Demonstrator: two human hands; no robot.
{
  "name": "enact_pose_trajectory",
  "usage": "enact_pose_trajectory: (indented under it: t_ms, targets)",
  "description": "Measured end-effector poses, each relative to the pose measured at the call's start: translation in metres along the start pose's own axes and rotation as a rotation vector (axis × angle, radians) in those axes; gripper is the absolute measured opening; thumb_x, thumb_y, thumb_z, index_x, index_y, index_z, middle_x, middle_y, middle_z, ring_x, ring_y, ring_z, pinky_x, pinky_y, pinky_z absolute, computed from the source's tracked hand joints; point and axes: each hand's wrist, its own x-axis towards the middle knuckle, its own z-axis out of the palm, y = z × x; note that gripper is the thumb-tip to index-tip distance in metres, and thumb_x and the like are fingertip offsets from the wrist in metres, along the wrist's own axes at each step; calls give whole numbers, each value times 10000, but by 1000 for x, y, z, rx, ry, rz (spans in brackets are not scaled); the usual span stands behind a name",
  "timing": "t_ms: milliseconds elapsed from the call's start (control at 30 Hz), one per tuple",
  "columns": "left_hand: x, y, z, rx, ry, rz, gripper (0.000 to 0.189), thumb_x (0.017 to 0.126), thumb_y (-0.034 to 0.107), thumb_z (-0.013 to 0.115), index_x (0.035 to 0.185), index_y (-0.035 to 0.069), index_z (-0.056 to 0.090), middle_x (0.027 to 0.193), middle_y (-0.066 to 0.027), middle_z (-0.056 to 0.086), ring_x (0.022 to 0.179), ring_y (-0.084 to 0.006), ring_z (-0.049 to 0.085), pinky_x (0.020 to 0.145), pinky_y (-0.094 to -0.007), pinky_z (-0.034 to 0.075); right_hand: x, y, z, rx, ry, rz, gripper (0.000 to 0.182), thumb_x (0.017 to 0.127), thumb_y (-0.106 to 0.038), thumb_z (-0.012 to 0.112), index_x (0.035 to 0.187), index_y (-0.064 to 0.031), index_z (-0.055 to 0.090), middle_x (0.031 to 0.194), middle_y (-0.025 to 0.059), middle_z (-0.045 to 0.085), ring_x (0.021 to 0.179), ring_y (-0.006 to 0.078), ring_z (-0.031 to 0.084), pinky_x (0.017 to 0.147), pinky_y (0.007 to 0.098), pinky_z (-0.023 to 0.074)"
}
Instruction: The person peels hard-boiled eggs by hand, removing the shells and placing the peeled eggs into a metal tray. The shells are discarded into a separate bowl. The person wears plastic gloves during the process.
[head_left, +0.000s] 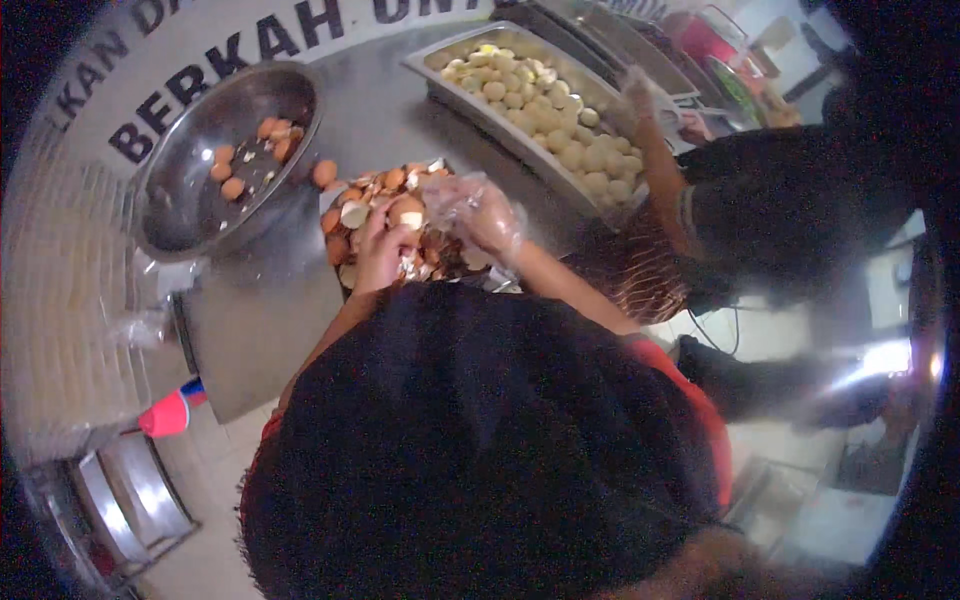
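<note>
My left hand (380, 251), seemingly bare, holds a brown egg (407, 210) with a white patch showing where shell is off. Close to its right is my right hand (487, 217) in a clear plastic glove. Its fingers bend toward the egg, and blur hides whether anything is between them. Both hands are over a heap of broken brown eggshells (355, 214) in a container whose walls are mostly covered. One brown egg (325, 173) rests on the metal table just past the heap's far left corner.
A wide steel bowl (176, 217) at the left holds several brown eggs and shell bits. Beyond my right hand, a deep steel pan (457, 94) contains many peeled eggs. Another person's gloved hand (637, 90) reaches by the pan's right side. A pink cup (166, 416) is at lower left.
</note>
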Motion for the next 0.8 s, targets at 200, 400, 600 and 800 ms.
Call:
enact_pose_trajectory:
  t_ms: [200, 400, 600, 800]
  targets:
    - [-1, -1, 3, 258, -76, 214, 516, 653, 26, 621, 1103, 25, 367, 1028, -84, 464, 918, -171, 477, 814, -278, 379, -1, -30, -1, 133, -122, -237, 251, 756, -158, 544, 979, -46, 558, 954, 142, 563, 837, 244, 546, 748, 331, 415]
    - [-3, -1, -1, 243, -77, 89, 464, 619, -64, 591, 1025, 9, 379, 996, -85, 477, 920, -156, 483, 812, -284, 386, 6, 7, 13, 134, -290, -74, 214, 786, -164, 457, 932, -41, 552, 867, 146, 560, 817, 257, 532, 695, 343, 416]
    - [2, -9, -6, 246, -55, 76, 383, 621, -66, 585, 959, 7, 421, 937, -74, 504, 884, -145, 496, 798, -279, 390, -1, -6, 23, 197, -109, -262, 193, 806, -200, 441, 858, -42, 539, 806, 131, 559, 745, 256, 538, 653, 346, 422]
    - [-5, 12, 5, 312, -26, 88, 378, 642, -28, 589, 985, 2, 433, 935, -65, 516, 860, -129, 504, 768, -257, 402, 0, 7, 22, 71, -121, -254, 237, 812, -173, 435, 925, -2, 555, 828, 145, 566, 759, 263, 534, 671, 329, 413]
